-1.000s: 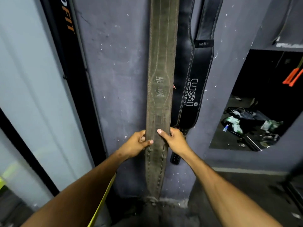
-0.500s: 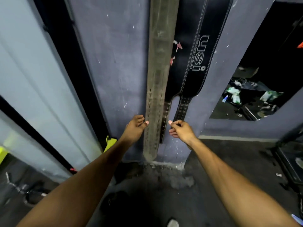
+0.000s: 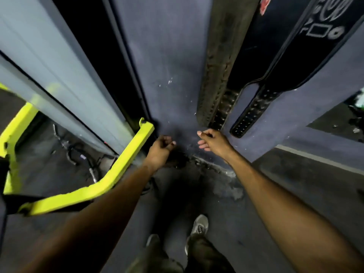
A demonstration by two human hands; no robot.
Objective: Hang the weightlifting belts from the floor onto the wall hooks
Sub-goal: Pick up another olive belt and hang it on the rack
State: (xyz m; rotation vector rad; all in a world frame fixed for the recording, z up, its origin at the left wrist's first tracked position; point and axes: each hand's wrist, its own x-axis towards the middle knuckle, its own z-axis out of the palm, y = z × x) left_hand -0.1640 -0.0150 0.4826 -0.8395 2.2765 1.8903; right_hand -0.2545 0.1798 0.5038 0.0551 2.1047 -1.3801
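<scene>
— So what differs from half a second back?
— Both hands dropped clear of the belts. Left hand [image 3: 161,149] at nine o'clock: fingers loosely curled, empty.
— Right hand [image 3: 213,141]?
— Same, loosely curled, empty, just under the brown belt [image 3: 220,62]; black belts [image 3: 283,62] hang at two o'clock.

I count three belts on the wall: one brown belt [image 3: 220,62] at 12 o'clock and two black belts [image 3: 254,56] [image 3: 307,62] toward 1 o'clock. Two hands: left hand [image 3: 160,149] and right hand [image 3: 211,141] near centre, each holding nothing. Two shoes [image 3: 200,226] [image 3: 152,240] at 6 o'clock. One yellow frame [image 3: 110,180] at 9 o'clock.
</scene>
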